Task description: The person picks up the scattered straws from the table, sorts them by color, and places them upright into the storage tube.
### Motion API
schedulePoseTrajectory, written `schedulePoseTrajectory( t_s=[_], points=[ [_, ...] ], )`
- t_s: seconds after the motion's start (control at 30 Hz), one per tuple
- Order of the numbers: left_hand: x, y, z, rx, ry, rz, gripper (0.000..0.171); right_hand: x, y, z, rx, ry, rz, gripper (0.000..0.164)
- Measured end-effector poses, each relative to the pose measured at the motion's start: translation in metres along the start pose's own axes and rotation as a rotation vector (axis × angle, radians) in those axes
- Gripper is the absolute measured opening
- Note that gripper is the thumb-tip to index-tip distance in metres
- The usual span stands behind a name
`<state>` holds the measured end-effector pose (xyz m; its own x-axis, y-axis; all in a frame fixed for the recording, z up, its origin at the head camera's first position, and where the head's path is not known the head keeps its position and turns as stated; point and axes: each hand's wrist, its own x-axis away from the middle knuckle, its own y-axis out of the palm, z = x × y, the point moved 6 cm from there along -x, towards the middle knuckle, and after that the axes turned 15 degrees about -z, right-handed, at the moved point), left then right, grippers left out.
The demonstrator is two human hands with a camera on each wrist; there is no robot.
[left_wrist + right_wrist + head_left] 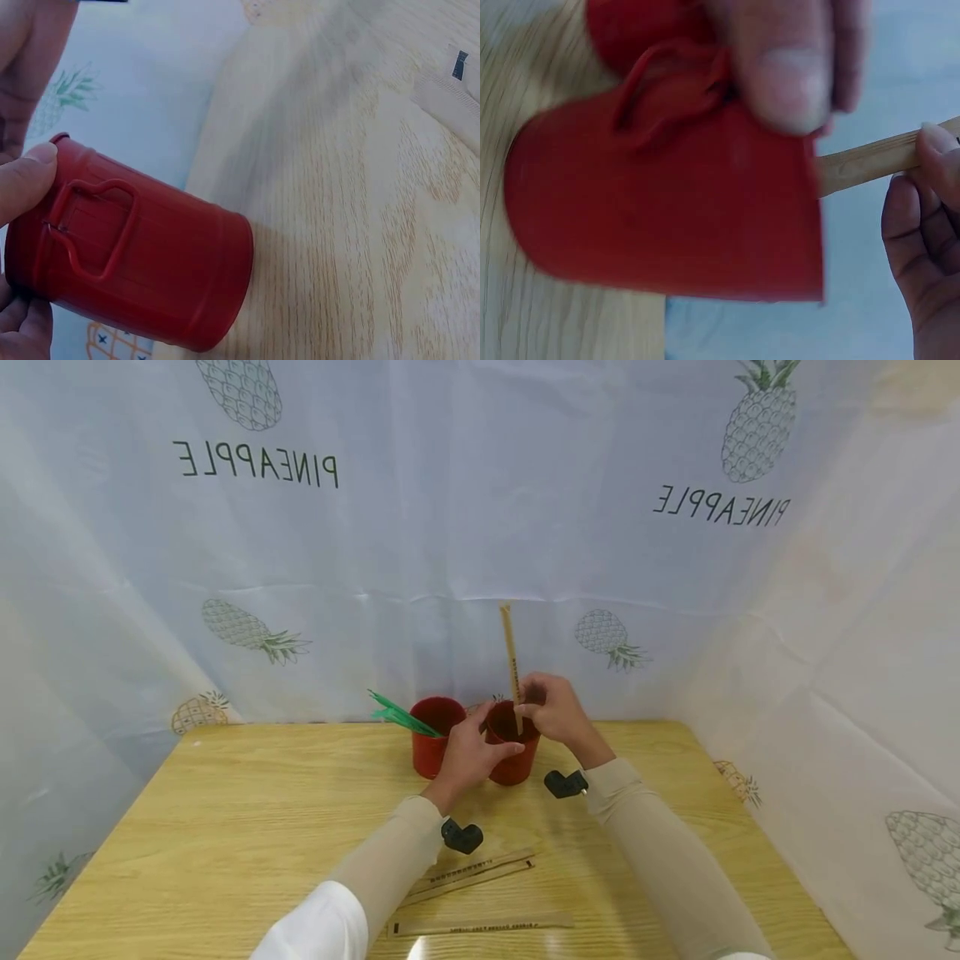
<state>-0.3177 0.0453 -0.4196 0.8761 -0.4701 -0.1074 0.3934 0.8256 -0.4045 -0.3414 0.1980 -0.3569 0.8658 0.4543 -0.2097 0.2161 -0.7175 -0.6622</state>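
Note:
My left hand (467, 753) holds the rim of the right-hand small red bucket (514, 768), thumb on the near side and fingers toward the far side. In the left wrist view the bucket (172, 255) shows a wire-like side handle. My right hand (557, 712) pinches a long, narrow brown paper packet (509, 639) with printed lettering. The packet stands nearly upright, its lower end inside the bucket mouth. In the right wrist view the packet (866, 165) passes over the bucket's rim, and its lower end is hidden.
A second red bucket (427, 758) stands just left, with green strips (405, 718) leaning out of it. Several similar brown packets (480, 927) lie on the wooden table (247, 827) near the forearms. A pineapple-print cloth (465, 527) hangs behind the table.

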Motion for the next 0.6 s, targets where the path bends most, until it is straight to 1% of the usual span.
schedulePoseTrajectory(
  t_s=[0.17,0.27,0.4,0.5,0.6],
  points=[
    [0.0,0.001,-0.001,0.011,0.011,0.006,0.085,-0.002,0.015,0.005,0.127,-0.007,-0.108,0.014],
    [0.0,0.002,-0.001,0.008,0.032,0.002,0.075,-0.002,0.024,0.006,0.181,-0.003,-0.175,0.015],
    [0.0,0.002,-0.002,0.02,0.047,-0.001,0.064,-0.003,0.03,0.004,0.267,0.032,-0.249,0.015],
    [0.0,0.002,-0.003,0.035,0.034,0.0,0.066,-0.004,0.033,0.001,0.345,0.058,-0.309,0.013],
    [-0.001,0.0,-0.003,0.034,0.03,0.008,0.075,-0.005,0.032,-0.001,0.415,0.081,-0.342,0.014]
  ],
)
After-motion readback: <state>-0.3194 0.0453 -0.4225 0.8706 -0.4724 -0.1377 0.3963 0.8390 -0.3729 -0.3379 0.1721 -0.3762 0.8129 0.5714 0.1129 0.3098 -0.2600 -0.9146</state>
